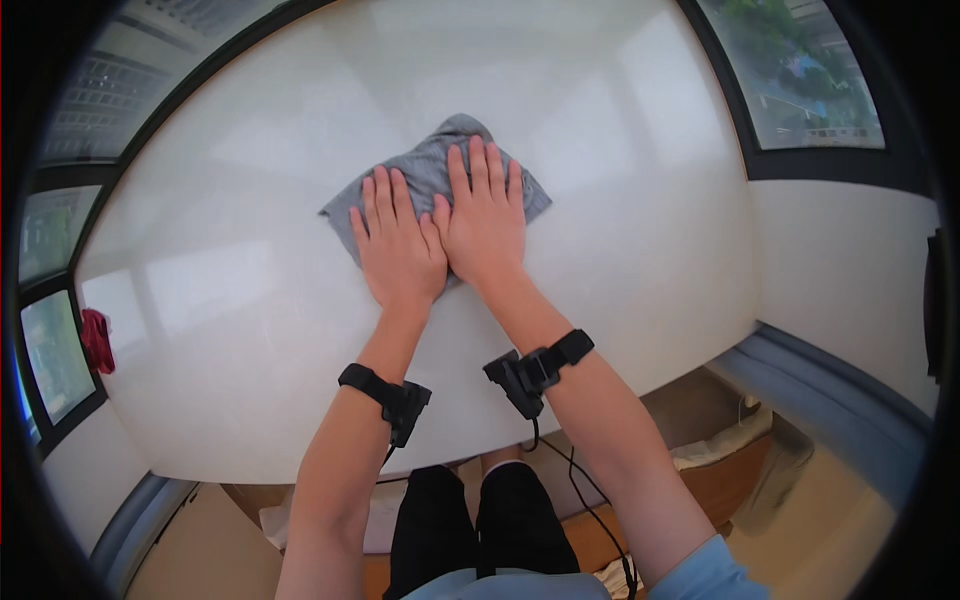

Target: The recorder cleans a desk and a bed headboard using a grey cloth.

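Observation:
A crumpled grey cloth [435,161] lies on a glossy white tabletop [247,322], in front of me. My left hand [397,244] rests flat on the cloth's left part, palm down, fingers spread a little and pointing away from me. On its right part lies my right hand [486,214], also palm down with the fingers apart. The two hands touch or nearly touch at the thumbs. Neither hand grips the cloth; what is under the palms is hidden. A black strap with a small device sits around each forearm.
Dark-framed windows [825,165] border the white surface at left and right. A dark red cloth item [97,341] is at the far left edge. Black cables [592,487] hang below the near edge, beside my legs. Wooden furniture [724,480] stands at the lower right.

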`<action>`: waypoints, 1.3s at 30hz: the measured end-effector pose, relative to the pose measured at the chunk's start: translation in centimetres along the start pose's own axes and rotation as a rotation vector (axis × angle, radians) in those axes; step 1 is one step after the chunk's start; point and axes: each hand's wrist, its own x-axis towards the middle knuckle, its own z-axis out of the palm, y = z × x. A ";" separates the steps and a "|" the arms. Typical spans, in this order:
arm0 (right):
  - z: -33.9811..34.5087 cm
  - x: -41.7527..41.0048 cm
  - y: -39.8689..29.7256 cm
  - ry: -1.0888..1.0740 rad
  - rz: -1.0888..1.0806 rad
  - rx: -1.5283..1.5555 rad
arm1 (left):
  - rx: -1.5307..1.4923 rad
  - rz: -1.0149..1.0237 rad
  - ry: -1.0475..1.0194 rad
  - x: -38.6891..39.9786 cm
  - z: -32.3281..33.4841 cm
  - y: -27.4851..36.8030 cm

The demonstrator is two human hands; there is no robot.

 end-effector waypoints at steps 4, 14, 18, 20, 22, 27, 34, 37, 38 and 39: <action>-0.5 -4.4 1.2 0.022 -0.038 -0.024 | -0.076 0.026 -0.016 -4.2 0.1 1.3; -3.2 -7.5 1.1 -0.147 -0.051 0.015 | -0.179 0.006 -0.144 -7.1 -2.4 2.0; -1.1 -9.3 3.0 -0.018 -0.049 0.004 | -0.201 0.104 -0.099 -8.5 -0.2 2.3; -2.1 -9.7 3.2 -0.019 -0.049 -0.002 | -0.191 0.117 -0.110 -8.7 -1.0 3.0; -2.8 -8.7 2.9 0.040 -0.053 -0.012 | -0.176 0.161 -0.071 -7.6 -1.4 2.9; -0.7 -10.6 3.8 0.147 -0.058 -0.021 | -0.167 0.213 0.001 -9.1 0.3 3.2; -0.8 -10.4 3.8 0.306 -0.033 -0.069 | -0.115 0.023 0.256 -10.5 1.0 5.4; -0.2 -11.4 4.0 0.341 -0.093 -0.093 | -0.128 0.072 0.298 -11.2 1.7 4.7; 0.0 -11.8 3.9 0.348 -0.103 -0.106 | -0.125 0.065 0.304 -11.5 1.8 4.4; -0.5 -11.7 4.0 0.353 -0.119 -0.118 | -0.132 0.079 0.309 -11.5 1.5 4.6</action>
